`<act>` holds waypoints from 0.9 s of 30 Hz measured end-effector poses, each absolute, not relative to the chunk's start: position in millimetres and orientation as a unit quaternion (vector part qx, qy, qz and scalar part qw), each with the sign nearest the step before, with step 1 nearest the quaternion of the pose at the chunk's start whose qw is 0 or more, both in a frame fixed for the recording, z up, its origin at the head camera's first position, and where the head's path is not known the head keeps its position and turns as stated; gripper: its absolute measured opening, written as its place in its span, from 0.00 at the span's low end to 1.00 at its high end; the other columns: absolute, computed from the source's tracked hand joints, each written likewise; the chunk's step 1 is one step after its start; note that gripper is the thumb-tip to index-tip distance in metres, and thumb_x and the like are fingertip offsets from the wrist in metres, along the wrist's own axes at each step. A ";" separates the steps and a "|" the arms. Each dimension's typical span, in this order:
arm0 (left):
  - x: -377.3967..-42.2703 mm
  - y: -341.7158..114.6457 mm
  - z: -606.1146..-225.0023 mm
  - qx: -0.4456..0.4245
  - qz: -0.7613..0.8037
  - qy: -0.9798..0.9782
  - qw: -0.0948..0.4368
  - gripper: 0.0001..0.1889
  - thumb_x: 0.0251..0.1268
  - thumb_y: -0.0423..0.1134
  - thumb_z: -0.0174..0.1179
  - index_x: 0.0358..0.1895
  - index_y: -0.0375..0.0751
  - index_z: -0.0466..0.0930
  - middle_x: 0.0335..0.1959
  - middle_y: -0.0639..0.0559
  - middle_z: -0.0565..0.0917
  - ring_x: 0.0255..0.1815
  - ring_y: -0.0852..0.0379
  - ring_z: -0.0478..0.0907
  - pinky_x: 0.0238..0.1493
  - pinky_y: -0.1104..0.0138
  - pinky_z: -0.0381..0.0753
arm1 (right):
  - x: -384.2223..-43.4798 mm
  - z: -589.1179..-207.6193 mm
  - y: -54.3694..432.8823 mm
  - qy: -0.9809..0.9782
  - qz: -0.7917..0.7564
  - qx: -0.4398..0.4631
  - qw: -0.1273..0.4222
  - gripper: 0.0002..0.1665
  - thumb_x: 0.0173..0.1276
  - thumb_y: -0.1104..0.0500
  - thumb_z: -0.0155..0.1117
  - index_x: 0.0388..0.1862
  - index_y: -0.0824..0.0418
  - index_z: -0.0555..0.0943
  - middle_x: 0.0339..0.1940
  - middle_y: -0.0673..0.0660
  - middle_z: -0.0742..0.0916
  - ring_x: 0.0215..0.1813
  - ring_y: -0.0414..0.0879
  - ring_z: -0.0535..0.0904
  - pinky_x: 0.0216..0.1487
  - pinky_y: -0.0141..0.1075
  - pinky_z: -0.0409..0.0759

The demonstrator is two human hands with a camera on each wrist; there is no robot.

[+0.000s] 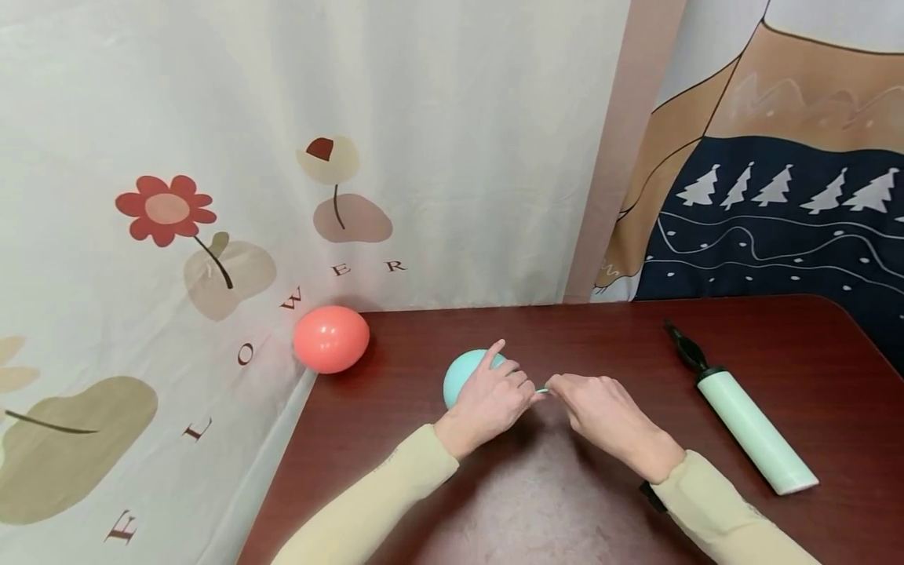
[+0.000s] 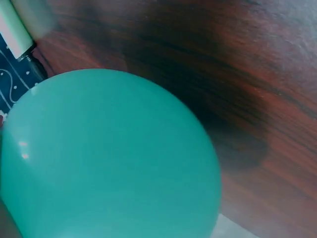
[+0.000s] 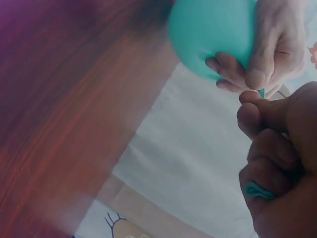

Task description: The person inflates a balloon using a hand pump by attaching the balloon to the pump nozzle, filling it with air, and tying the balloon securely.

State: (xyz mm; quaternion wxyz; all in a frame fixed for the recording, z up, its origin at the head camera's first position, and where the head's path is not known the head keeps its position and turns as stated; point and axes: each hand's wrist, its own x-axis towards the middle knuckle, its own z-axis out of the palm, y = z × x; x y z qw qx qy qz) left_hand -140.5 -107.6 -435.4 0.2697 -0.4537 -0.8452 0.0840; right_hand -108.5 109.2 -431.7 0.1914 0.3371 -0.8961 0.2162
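Note:
An inflated teal balloon [image 1: 459,378] is held above the table, in the middle of the head view. My left hand [image 1: 492,402] pinches it at the base of its neck, with one finger raised along the balloon's side. Just to the right, my right hand [image 1: 609,413] grips the stretched neck, a thin teal strip between the two hands. In the right wrist view, the rolled balloon mouth [image 3: 258,190] pokes out between the right hand's curled lower fingers. The teal balloon [image 2: 111,158] fills much of the left wrist view and hides the left hand's fingers there.
A red inflated balloon [image 1: 331,339] sits at the table's back left corner, against the flower-printed curtain [image 1: 480,157]. On the right lies a pale green hand pump [image 1: 757,431] with a black nozzle. The brown table [image 1: 565,510] ends at the curtains behind.

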 end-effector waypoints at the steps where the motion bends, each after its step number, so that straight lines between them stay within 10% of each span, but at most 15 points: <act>1: -140.0 -106.9 -434.3 -0.453 0.087 -0.846 0.266 0.12 0.74 0.46 0.63 0.30 0.48 0.83 0.24 0.60 0.84 0.41 0.59 0.85 0.76 0.47 0.64 | -109.4 -432.6 108.6 -0.894 0.208 0.340 0.205 0.10 0.64 0.69 0.73 0.35 0.57 0.82 0.25 0.47 0.82 0.18 0.37 0.69 0.18 0.28 0.68; 7: -137.5 -99.4 -421.8 -0.437 0.051 -0.878 0.189 0.16 0.68 0.30 0.63 0.58 0.42 0.78 0.25 0.58 0.84 0.36 0.60 0.85 0.72 0.57 0.71 | -112.3 -435.0 108.4 -0.880 0.199 0.342 0.264 0.13 0.59 0.71 0.75 0.38 0.60 0.83 0.26 0.51 0.84 0.18 0.44 0.76 0.17 0.33 0.73; 13: -139.8 -102.7 -412.4 -0.434 0.065 -0.885 0.156 0.09 0.71 0.34 0.64 0.47 0.53 0.88 0.52 0.61 0.87 0.62 0.59 0.80 0.72 0.55 0.69 | -109.4 -431.2 112.2 -0.880 0.227 0.322 0.265 0.09 0.62 0.68 0.75 0.37 0.58 0.84 0.24 0.48 0.85 0.19 0.40 0.77 0.18 0.33 0.74; 22: -148.5 -133.8 -432.6 -0.465 0.022 -0.841 0.277 0.05 0.73 0.37 0.64 0.36 0.49 0.80 0.17 0.62 0.78 0.25 0.62 0.78 0.57 0.59 0.78 | -96.8 -417.1 143.6 -0.891 0.233 0.312 0.233 0.02 0.73 0.62 0.69 0.42 0.60 0.86 0.33 0.49 0.89 0.28 0.37 0.79 0.29 0.35 0.80; 27: -153.2 -137.1 -436.5 -0.479 0.003 -0.809 0.341 0.19 0.66 0.51 0.71 0.30 0.46 0.73 0.08 0.61 0.65 0.16 0.62 0.67 0.49 0.61 0.79 | -92.9 -408.7 151.6 -0.884 0.224 0.323 0.253 0.35 0.86 0.42 0.33 0.43 0.59 0.86 0.33 0.49 0.88 0.29 0.38 0.78 0.30 0.34 0.78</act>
